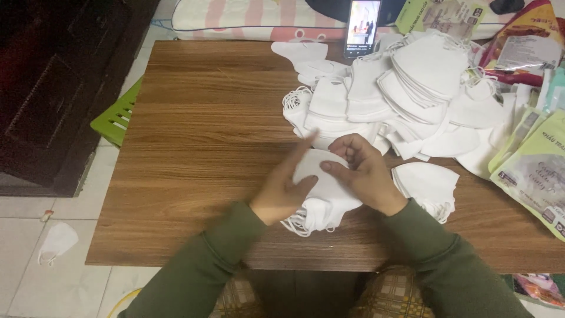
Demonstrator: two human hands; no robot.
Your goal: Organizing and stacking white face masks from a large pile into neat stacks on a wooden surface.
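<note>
Both my hands rest on a small stack of folded white face masks near the front edge of the wooden table. My left hand lies flat along the stack's left side, fingers stretched out. My right hand curls over the top mask, thumb pressing on it. Ear loops spill out from under the stack toward me.
A large heap of white masks covers the table's back right. Another small mask stack lies right of my hands. A phone stands lit at the back edge. Packaged bags crowd the right side. One mask lies on the floor; a green stool stands left.
</note>
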